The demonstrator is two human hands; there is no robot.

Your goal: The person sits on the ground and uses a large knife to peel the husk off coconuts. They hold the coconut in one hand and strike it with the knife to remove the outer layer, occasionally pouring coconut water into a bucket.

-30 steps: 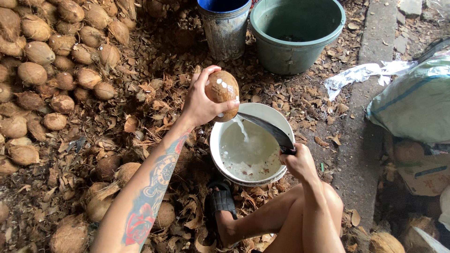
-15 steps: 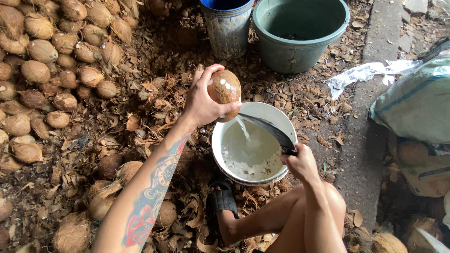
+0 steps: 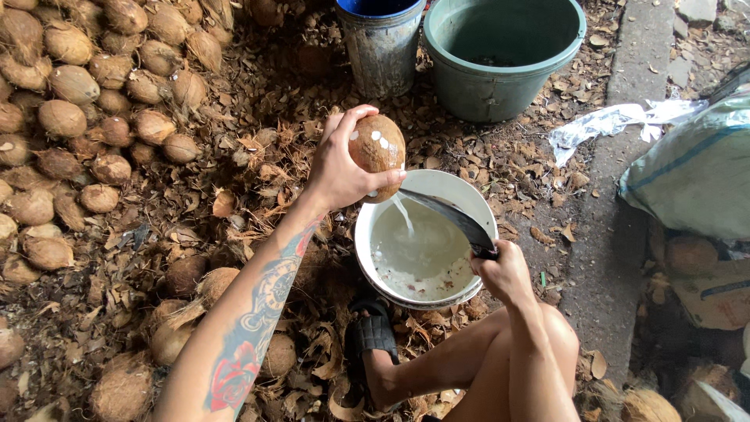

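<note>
My left hand [image 3: 337, 168] grips a husked brown coconut [image 3: 378, 147] over the back rim of a white bucket [image 3: 367, 252]. A thin stream of coconut water falls from it into the cloudy liquid inside. Gripped in my right hand [image 3: 504, 273] at the bucket's right rim is the handle of a dark curved knife [image 3: 455, 218], its blade reaching across the bucket toward the coconut. My bare knee and a black sandal [image 3: 372, 331] are just in front of the bucket.
A heap of husked coconuts [image 3: 74, 101] fills the left side, with several more by my foot [image 3: 187, 312]. A grey bucket [image 3: 383, 43] and a green tub [image 3: 500, 55] stand at the back. Husk scraps cover the ground. A woven sack [image 3: 695, 172] lies at the right.
The view has shifted slightly. Coconut water keeps running into the white bucket. Both hands hold nearly the same positions.
</note>
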